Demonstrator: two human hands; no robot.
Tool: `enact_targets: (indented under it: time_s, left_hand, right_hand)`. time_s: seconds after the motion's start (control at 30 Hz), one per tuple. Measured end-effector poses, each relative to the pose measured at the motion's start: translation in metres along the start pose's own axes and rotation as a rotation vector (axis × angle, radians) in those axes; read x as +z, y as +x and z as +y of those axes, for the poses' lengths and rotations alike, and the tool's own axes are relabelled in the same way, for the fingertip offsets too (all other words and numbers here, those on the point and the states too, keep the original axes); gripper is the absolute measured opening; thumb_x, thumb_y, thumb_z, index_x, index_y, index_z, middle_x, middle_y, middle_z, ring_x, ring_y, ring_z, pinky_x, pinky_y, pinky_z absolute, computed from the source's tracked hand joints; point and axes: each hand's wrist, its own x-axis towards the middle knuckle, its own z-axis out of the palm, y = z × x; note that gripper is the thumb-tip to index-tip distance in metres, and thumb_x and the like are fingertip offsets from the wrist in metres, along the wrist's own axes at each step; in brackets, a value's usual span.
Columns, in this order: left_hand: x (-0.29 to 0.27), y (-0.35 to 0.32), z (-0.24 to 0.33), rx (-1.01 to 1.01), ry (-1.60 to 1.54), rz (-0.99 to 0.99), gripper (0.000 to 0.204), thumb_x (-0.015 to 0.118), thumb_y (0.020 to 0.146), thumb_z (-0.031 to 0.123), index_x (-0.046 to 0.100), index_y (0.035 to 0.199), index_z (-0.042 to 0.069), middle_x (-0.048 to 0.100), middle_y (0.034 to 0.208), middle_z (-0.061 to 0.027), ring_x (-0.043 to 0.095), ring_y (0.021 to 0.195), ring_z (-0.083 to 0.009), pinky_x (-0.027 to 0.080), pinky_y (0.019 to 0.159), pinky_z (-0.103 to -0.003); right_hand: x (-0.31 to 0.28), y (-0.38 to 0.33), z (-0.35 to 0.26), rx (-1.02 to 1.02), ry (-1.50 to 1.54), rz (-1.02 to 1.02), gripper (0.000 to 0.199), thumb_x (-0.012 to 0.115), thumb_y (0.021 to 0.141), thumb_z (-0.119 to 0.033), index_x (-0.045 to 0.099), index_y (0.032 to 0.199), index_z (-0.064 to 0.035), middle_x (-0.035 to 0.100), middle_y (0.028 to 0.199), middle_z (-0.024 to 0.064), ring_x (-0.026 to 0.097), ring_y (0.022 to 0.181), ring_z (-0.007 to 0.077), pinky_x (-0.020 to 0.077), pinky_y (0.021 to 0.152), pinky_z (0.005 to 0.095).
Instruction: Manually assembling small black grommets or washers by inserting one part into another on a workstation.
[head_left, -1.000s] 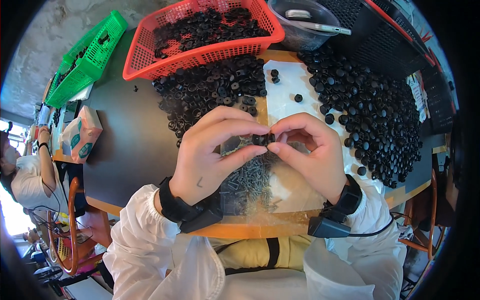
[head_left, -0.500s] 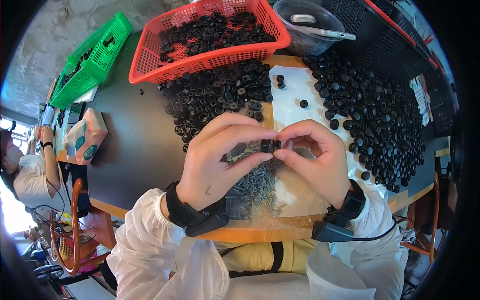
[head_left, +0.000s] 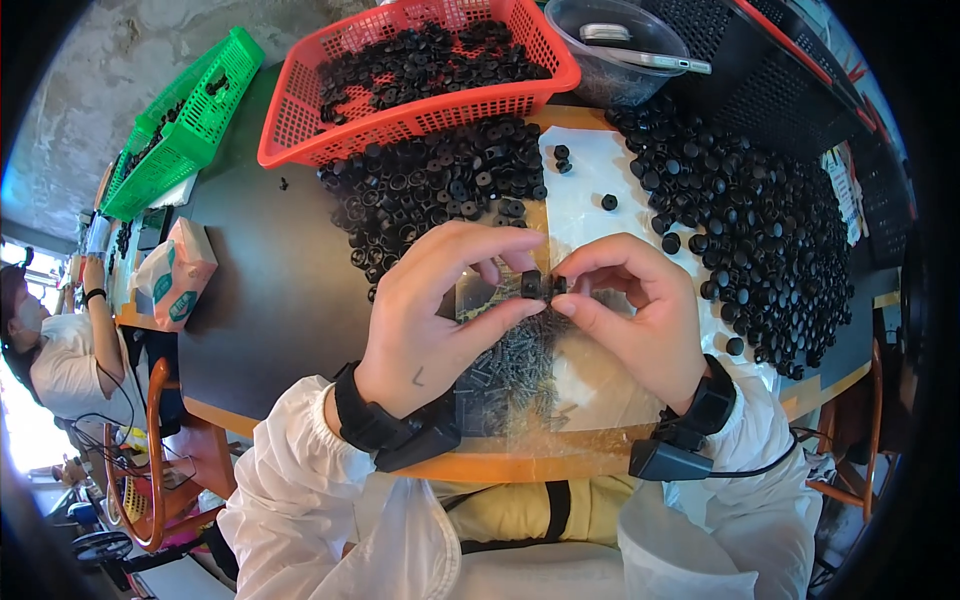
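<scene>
- Dark bench [head_left: 270, 300] fills the head view, with a red basket [head_left: 420, 110] of black caps at the far side and a green basket [head_left: 190, 120] far left.
- Left hand [head_left: 430, 320] and right hand [head_left: 630, 320] meet over a heap of screws [head_left: 510, 370]; their fingers pinch one small black cap [head_left: 540, 287] between them.
- Since a second ago the hands have drifted slightly nearer, the cap still pinched between both.

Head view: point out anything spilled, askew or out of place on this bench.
Nothing looks damaged. A few black round parts lie stray on the white sheet, apart from the two big piles. Both hands, left hand and right hand, pinch one small black part.
</scene>
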Motion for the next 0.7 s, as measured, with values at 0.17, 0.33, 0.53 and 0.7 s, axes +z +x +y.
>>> enact_targets:
  time_s: [0.17, 0.33, 0.53, 0.7]
  left_hand:
    - [0.0010, -0.0010, -0.0026, 0.002, -0.001, -0.012, 0.052, 0.080, 0.071, -0.006, 0.063, 0.120, 0.001, 0.064, 0.104, -0.0080, 0.060, 0.091, -0.0153, 0.047, 0.079, -0.028]
    - [0.0037, -0.0027, -0.0045, -0.039, -0.131, 0.004, 0.058, 0.083, 0.073, -0.001, 0.058, 0.124, -0.002, 0.065, 0.105, -0.0085, 0.061, 0.092, -0.0131, 0.047, 0.079, -0.027]
    - [0.0064, -0.0044, -0.0013, -0.076, -0.179, -0.008, 0.065, 0.085, 0.072, 0.001, 0.053, 0.128, -0.003, 0.066, 0.098, -0.0082, 0.062, 0.091, -0.0124, 0.047, 0.077, -0.026]
    - [0.0051, -0.0047, -0.0052, -0.051, -0.148, 0.013, 0.066, 0.086, 0.071, 0.001, 0.053, 0.129, -0.003, 0.067, 0.099, -0.0080, 0.062, 0.092, -0.0120, 0.047, 0.077, -0.025]
  right_hand:
    - [-0.0002, 0.0000, -0.0008, -0.002, 0.005, -0.001, 0.023, 0.075, 0.083, 0.000, 0.066, 0.104, -0.0002, 0.069, 0.101, 0.0056, 0.063, 0.087, 0.0105, 0.0521, 0.080, 0.0257]
    - [0.0004, -0.0002, -0.0010, 0.014, 0.071, 0.002, 0.023, 0.075, 0.082, 0.000, 0.068, 0.104, -0.0005, 0.069, 0.101, 0.0056, 0.062, 0.085, 0.0103, 0.0512, 0.079, 0.0256]
    - [-0.0053, -0.0003, -0.0016, -0.118, -0.036, -0.026, 0.023, 0.075, 0.081, 0.001, 0.072, 0.104, -0.0004, 0.069, 0.100, 0.0070, 0.062, 0.088, 0.0109, 0.0490, 0.079, 0.0256]
    - [0.0005, -0.0031, 0.0001, -0.059, 0.145, -0.011, 0.026, 0.072, 0.083, 0.005, 0.070, 0.108, -0.0001, 0.067, 0.106, 0.0092, 0.063, 0.095, 0.0138, 0.0500, 0.083, 0.0270]
